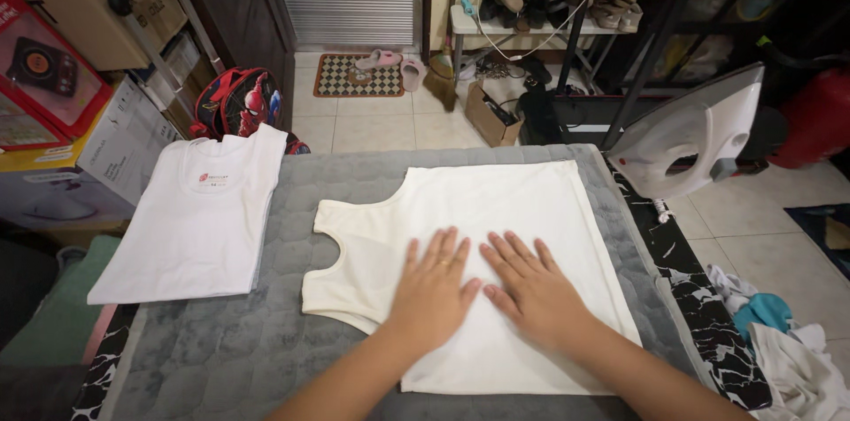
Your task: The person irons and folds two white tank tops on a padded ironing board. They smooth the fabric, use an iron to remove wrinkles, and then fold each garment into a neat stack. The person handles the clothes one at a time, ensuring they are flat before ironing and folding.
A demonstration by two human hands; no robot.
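quilted grey mat (266, 332), both hands (482, 288) flat, open, pressing cream sleeveless top (496, 200)

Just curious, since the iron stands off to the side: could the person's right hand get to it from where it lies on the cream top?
Probably yes. The right hand lies flat on the cream top, and the iron stands upright at the table's right edge on the same side. Nothing lies between them but bare cloth and grey padding.

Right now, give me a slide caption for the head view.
Both hands, left hand and right hand, press flat on a cream tank top; iron stands beside.
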